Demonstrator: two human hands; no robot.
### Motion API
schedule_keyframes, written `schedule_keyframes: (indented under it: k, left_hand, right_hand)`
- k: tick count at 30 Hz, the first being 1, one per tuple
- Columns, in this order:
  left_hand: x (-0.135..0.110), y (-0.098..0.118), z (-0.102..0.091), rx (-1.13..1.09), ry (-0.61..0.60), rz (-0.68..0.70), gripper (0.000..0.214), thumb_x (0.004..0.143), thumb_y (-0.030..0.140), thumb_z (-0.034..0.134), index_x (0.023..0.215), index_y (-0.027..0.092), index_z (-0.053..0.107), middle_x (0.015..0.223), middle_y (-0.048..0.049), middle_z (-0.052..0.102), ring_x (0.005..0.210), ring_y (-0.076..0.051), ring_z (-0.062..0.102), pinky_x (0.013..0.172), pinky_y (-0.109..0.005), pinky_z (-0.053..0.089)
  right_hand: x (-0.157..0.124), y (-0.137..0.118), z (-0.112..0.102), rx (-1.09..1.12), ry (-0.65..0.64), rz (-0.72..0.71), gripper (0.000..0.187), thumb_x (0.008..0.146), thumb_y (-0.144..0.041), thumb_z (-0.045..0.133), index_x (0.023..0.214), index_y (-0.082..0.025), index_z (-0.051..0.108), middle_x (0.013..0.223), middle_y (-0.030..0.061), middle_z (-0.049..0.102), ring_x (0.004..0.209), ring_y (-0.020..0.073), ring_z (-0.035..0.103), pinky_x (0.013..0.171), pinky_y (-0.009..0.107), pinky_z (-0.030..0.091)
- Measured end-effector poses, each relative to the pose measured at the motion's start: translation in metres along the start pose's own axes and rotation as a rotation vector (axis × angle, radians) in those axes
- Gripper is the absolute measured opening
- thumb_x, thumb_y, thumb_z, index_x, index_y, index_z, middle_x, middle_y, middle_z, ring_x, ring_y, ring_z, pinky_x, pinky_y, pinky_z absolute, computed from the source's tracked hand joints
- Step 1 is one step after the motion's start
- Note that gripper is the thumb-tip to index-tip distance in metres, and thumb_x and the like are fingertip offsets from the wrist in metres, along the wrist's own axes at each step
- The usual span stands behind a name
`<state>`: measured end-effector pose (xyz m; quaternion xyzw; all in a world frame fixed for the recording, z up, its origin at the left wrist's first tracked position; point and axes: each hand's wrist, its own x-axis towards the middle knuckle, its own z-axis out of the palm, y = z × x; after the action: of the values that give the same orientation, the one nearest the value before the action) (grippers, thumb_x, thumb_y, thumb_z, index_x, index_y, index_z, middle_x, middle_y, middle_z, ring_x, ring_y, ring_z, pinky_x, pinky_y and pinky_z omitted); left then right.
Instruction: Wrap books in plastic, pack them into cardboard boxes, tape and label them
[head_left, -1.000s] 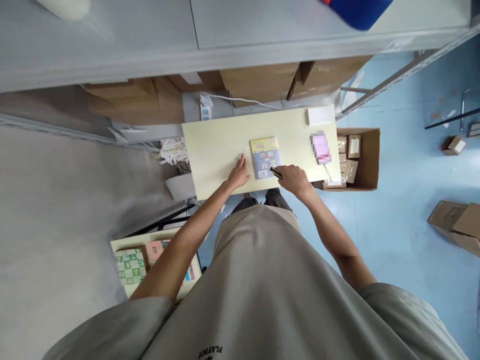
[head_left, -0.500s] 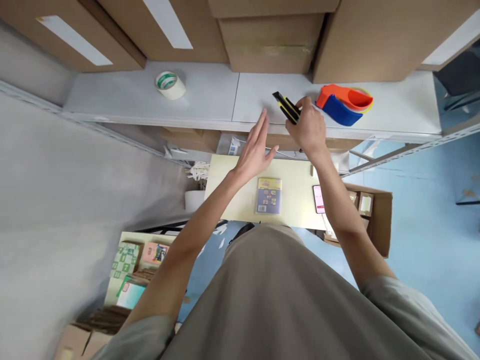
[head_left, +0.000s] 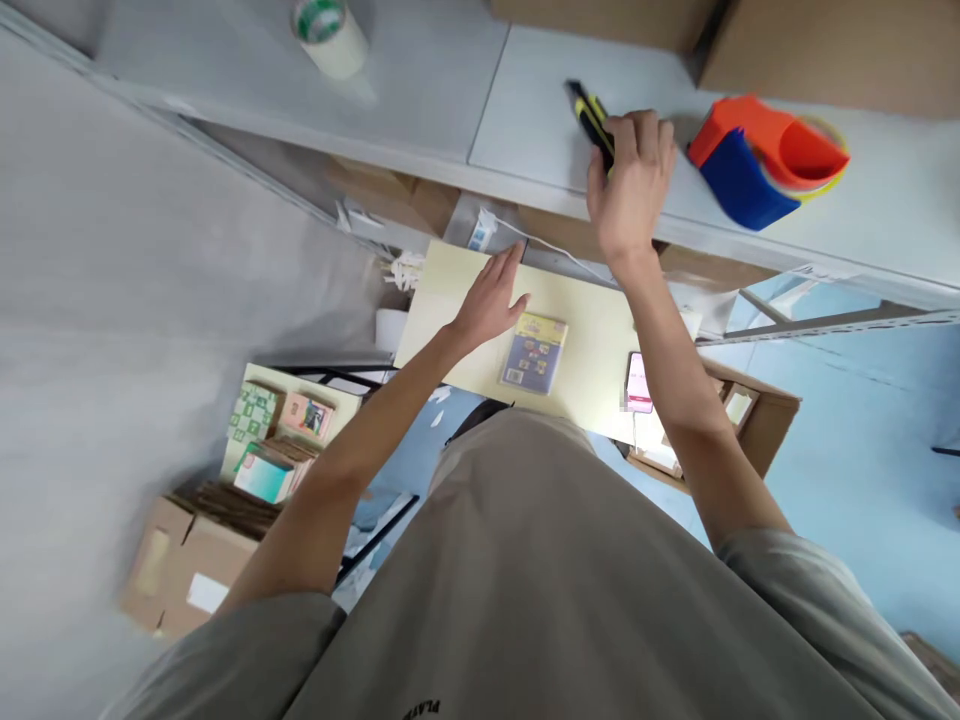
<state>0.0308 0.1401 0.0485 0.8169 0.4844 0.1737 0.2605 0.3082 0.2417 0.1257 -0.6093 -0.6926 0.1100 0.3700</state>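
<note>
My right hand (head_left: pixel 637 180) is at the upper shelf with its fingers closed round a black and yellow utility knife (head_left: pixel 591 120). The knife's dark front end points away to the upper left, slightly blurred. Over the pale yellow table my left hand (head_left: pixel 487 302) is open, fingers stretched out and thumb apart, holding nothing. Just below that hand, a blue and yellow booklet (head_left: pixel 535 354), seemingly in a clear wrapper, lies flat on the table (head_left: pixel 450 285). To the right of my right hand stands an orange and blue tape dispenser (head_left: pixel 761 165).
A roll of tape (head_left: pixel 330 38) stands on the left of the grey shelf (head_left: pixel 420 80); cardboard boxes (head_left: pixel 832 55) sit behind. A phone (head_left: pixel 639 383) lies at the table's right, by an open carton (head_left: pixel 765 420). Lower left are stacked books (head_left: pixel 262 472) and a cardboard box (head_left: pixel 187 560).
My left hand has drawn back from the shelf edge to over the table. My right hand still has the knife, now further onto the shelf. The camera view has tilted down and turned.
</note>
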Motion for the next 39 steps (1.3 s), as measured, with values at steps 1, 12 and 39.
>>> schedule_keyframes:
  k: [1,12,39]
  left_hand:
    - [-0.014,-0.017,0.016,-0.01,-0.042,-0.075,0.094,0.109,0.038,0.07,0.187,0.008,0.028,0.191,-0.0296,0.04,0.181,-0.044,0.036,0.152,-0.062,0.023]
    - [-0.075,-0.047,0.155,-0.174,-0.234,-0.853,0.051,0.093,0.016,0.075,0.143,0.007,0.078,0.151,-0.0263,0.074,0.136,-0.038,0.076,0.125,-0.05,0.059]
    - [-0.077,0.013,0.109,-1.202,-0.233,-0.741,0.08,0.087,0.086,0.088,0.13,0.018,0.082,0.135,-0.0208,0.087,0.149,-0.044,0.073,0.129,-0.054,0.057]
  right_hand:
    - [-0.024,-0.001,0.003,0.032,0.012,-0.035,0.032,0.125,-0.05,0.047,0.142,-0.033,0.069,0.153,0.017,0.067,0.143,0.0354,0.057,0.134,0.062,0.046]
    - [-0.301,0.056,0.118,0.259,-0.66,0.929,0.045,0.102,-0.027,0.073,0.146,-0.016,0.069,0.145,0.0235,0.081,0.135,0.0365,0.079,0.125,0.054,0.06]
    - [-0.295,0.026,0.01,1.155,-0.447,0.822,0.063,0.078,-0.066,0.1,0.124,-0.025,0.084,0.122,0.0084,0.091,0.125,0.0365,0.081,0.111,0.051,0.067]
